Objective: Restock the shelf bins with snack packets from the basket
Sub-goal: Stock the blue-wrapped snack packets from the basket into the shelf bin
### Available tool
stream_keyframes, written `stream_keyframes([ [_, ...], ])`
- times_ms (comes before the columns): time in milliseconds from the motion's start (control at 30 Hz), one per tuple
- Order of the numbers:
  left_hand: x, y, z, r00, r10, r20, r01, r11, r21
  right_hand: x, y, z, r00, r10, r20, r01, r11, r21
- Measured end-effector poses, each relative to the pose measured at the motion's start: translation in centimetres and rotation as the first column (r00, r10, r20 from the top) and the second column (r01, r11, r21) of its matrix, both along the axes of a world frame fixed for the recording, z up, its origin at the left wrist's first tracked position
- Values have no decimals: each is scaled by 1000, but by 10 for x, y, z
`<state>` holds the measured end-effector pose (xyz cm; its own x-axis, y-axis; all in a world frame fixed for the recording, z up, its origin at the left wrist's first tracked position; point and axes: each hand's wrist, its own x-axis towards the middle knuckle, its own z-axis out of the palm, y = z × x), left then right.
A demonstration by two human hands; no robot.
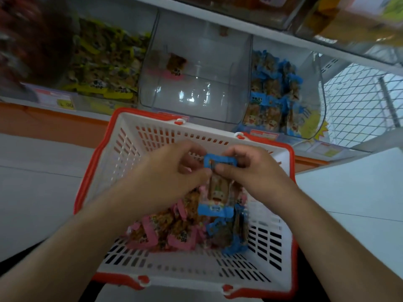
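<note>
I have both hands over the basket (122, 136), working one packet. My left hand (174, 171) has its fingers curled in, pinching the blue-edged packet (218, 188) at its top seal, and my right hand (250, 168) pinches the same seal from the other side; the packet hangs down between them, above the heap.

I judge it light and limp: thin crinkly film, slick on the faces, so the flat sealed edge is the surest place to hold. The contents look like a soft dried strip, not brittle, though that is a guess.

Just below my hands lie the pink packets (174, 234) toward my left wrist and a few more blue packets (231, 236) under my right.

Beyond my fingertips stand the shelf bins. The blue bin (314, 88), ahead of my right hand, is well filled and looks the match. The clear middle bin (196, 94), straight ahead, holds a lone pink packet. The yellow bin (104, 62) lies off past my left hand. The basket's far rim and the bin's raised front lip stand between packet and bin; I'd lift over both.
</note>
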<state>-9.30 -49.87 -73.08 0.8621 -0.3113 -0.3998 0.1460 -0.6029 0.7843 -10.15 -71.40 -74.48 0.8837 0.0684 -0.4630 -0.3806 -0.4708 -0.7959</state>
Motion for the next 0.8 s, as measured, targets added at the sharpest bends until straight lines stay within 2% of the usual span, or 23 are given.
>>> stream_keyframes([
  [67,-5,-12,-3,998,51,-48,-57,989,-137,4,-2,2,994,-93,50,88,990,106],
  [133,-9,-20,-6,995,99,-23,-101,973,-207,8,-2,2,981,-190,38,180,966,183],
  [233,-9,-33,-14,993,103,66,-89,979,-183,18,-6,-1,975,-215,59,202,965,169],
  [367,0,-56,-14,982,161,95,-142,974,-178,32,-29,5,968,-237,78,227,967,116],
  [433,7,-75,-10,975,192,112,-171,970,-175,37,-51,13,942,-312,121,306,950,64],
  [467,13,-86,-7,971,209,118,-187,967,-175,39,-65,15,912,-362,191,367,930,12],
  [533,32,-113,-4,965,214,151,-189,968,-164,40,-96,17,817,-444,367,521,842,-141],
  [600,57,-143,-1,951,187,246,-163,980,-116,37,-122,13,775,-466,426,605,742,-288],
  [733,120,-202,0,901,151,406,-134,988,-70,31,-140,11,878,-439,191,477,773,-418],
  [800,153,-230,-5,874,128,468,-145,989,-1,31,-142,12,914,-387,120,396,788,-471],
])
